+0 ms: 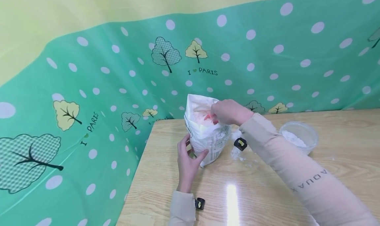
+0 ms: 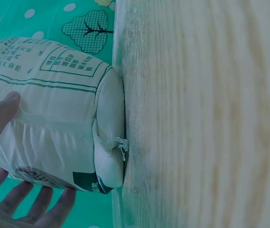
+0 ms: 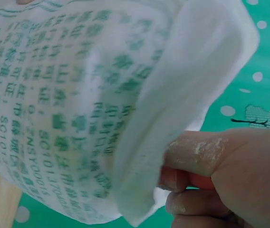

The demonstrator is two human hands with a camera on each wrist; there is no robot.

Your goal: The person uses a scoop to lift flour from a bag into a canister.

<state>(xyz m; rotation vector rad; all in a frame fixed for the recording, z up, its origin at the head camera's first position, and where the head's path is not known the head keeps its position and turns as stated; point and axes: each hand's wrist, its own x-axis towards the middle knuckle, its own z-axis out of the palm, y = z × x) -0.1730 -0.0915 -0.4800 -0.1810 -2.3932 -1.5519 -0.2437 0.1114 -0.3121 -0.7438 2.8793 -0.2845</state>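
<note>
A white cloth bag [image 1: 205, 138] with green printing stands tilted on the table, its mouth folded open on white powder that looks like flour. My left hand [image 1: 188, 160] grips the lower part of the bag, thumb on one side and fingers spread around the other; in the left wrist view, the thumb [image 2: 2, 114] lies against the cloth. At the bag's mouth, my right hand [image 1: 227, 112] pinches a red scoop-like tool [image 1: 207, 117], whose far end is hidden in the bag. White dust coats the right thumb [image 3: 199, 149] in the right wrist view.
A clear bowl [image 1: 310, 137] partly filled with white powder stands to the right, behind my right forearm. Spilled powder [image 1: 236, 153] lies beside the bag on the wooden table [image 1: 160, 143]. A green patterned cloth [image 1: 124, 61] hangs behind and at the left.
</note>
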